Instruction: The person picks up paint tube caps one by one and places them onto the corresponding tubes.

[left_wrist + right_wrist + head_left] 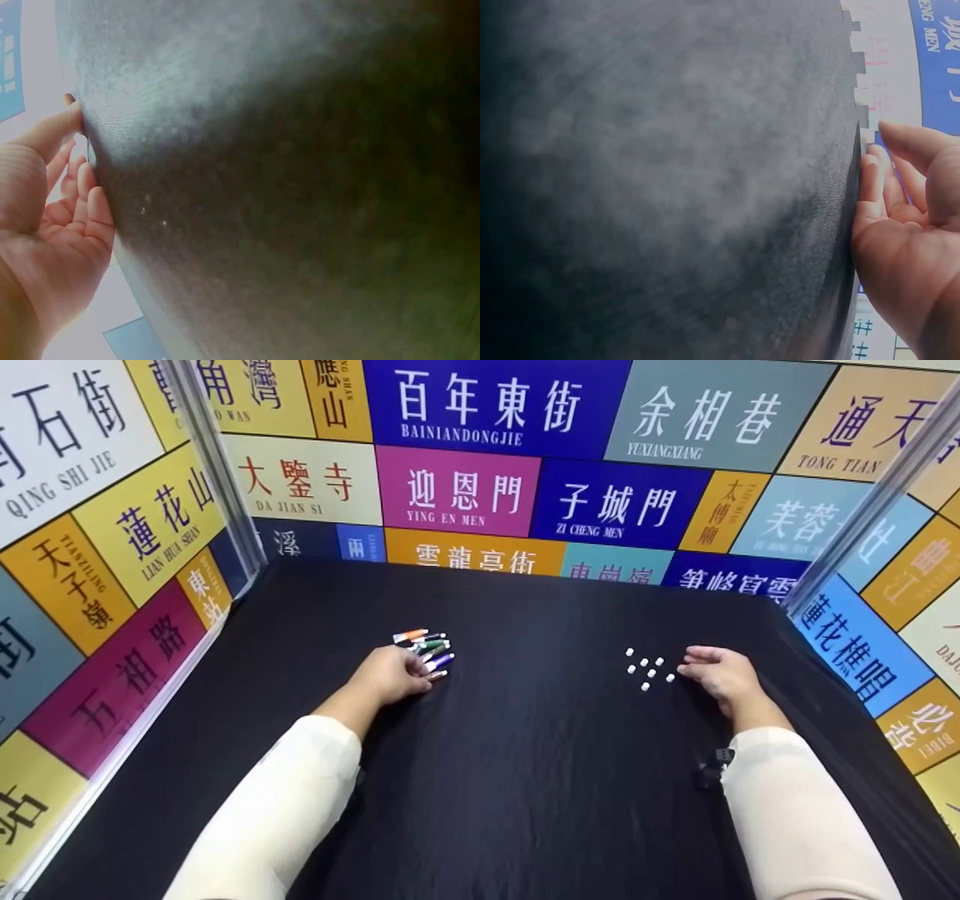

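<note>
Black cloth (517,810) covered the worktop (570,750), which bore a crowded group of slim coloured pens (441,661) at the left and seven small white pieces (652,673) at the right. The left grip (390,671) lay against the pens, its thumb beside the nearest one; whether it pinched any pen could not be told, since the hand masked its own contact. The right grip (724,673) held nothing visible, its fingers loosely extended just beside the outermost white piece.

Hazard, left: the pens partly overlapped and, if round, were liable to roll; uneven pressure from thumb and fingers could have driven one out of the group. Hazard, right: the pieces lay loosely spread and looked light, so that a hasty fingertip could have scattered them or missed those outside its path. Contributing factor: the two groups lay well apart, and attention to one might have let a slip at the other pass unnoticed.
</note>
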`<state>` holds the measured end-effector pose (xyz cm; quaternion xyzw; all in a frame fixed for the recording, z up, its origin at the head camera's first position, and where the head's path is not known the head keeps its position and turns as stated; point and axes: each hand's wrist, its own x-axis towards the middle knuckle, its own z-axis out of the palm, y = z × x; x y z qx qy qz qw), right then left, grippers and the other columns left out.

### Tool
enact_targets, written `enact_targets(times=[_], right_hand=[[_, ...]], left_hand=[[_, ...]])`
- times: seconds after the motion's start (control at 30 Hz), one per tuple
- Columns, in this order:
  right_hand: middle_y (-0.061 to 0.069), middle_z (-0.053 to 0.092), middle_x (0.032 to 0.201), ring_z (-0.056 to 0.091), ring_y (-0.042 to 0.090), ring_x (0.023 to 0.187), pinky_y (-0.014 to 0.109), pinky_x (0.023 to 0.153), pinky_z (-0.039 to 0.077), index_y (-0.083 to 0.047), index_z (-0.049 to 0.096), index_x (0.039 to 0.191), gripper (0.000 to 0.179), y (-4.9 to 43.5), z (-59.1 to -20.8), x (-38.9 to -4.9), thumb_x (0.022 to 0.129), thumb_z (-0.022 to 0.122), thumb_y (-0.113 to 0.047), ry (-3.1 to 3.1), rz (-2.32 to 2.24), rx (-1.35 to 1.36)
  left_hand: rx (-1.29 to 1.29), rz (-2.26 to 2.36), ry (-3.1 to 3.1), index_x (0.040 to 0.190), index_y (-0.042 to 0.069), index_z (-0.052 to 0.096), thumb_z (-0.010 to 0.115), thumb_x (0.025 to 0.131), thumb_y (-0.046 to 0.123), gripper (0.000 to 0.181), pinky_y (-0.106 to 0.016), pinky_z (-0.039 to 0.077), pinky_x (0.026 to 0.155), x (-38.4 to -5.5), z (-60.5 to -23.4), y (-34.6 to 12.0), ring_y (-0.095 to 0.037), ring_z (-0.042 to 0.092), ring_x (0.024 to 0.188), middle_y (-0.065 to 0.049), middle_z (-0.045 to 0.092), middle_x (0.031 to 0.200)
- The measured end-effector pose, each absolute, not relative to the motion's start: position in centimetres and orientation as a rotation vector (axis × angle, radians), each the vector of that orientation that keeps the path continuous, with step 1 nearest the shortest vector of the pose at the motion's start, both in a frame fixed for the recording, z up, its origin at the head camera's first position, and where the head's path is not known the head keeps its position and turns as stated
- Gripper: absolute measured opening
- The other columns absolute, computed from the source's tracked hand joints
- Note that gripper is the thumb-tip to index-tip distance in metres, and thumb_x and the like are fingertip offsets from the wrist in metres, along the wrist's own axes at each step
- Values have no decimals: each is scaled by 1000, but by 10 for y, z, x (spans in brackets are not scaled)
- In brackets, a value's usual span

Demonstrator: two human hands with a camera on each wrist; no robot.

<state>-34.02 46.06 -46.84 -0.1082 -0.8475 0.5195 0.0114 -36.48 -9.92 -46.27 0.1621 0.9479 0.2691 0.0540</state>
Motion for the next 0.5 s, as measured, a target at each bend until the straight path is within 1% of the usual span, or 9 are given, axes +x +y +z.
enact_targets(times=[0.17,0.3,0.33,0.4,0.47,0.5], right_hand=[[0,78,119,59,-16,83,5,78,49,9,58,146,57,461,-469,-342,97,76,-13,-2794,1379,-322],[17,76,127,57,-11,83,5,76,46,7,64,141,53,461,-468,-344,95,77,-17,-2898,1152,-293],[21,75,128,59,-8,85,7,77,45,7,65,140,53,461,-467,-344,95,77,-19,-2919,1094,-288],[26,74,129,64,5,92,15,84,48,7,67,137,50,460,-466,-344,96,76,-21,-2949,993,-267],[28,74,128,69,22,101,29,94,53,7,70,132,46,458,-466,-344,97,74,-22,-2967,906,-236],[29,74,127,69,30,106,38,99,53,7,72,130,43,457,-466,-344,97,73,-22,-2970,874,-221]], left_hand=[[490,862,2890,93,13,83,85,87,25,14,-42,56,92,-363,-465,-101,-25,68,88,-1,79,88],[466,871,2889,94,14,83,85,87,26,14,-42,56,94,-364,-465,-101,-26,69,91,-1,80,91],[466,869,2889,94,14,83,85,87,26,14,-42,56,95,-364,-465,-101,-26,69,92,-1,80,91],[471,864,2890,94,13,83,85,87,26,15,-43,56,95,-364,-465,-101,-26,69,92,-1,80,92],[480,860,2895,94,14,83,85,87,26,15,-43,56,94,-364,-465,-101,-26,69,92,-1,80,92],[478,865,2896,94,14,83,85,87,26,15,-43,56,94,-363,-466,-102,-26,69,91,-1,80,92]])
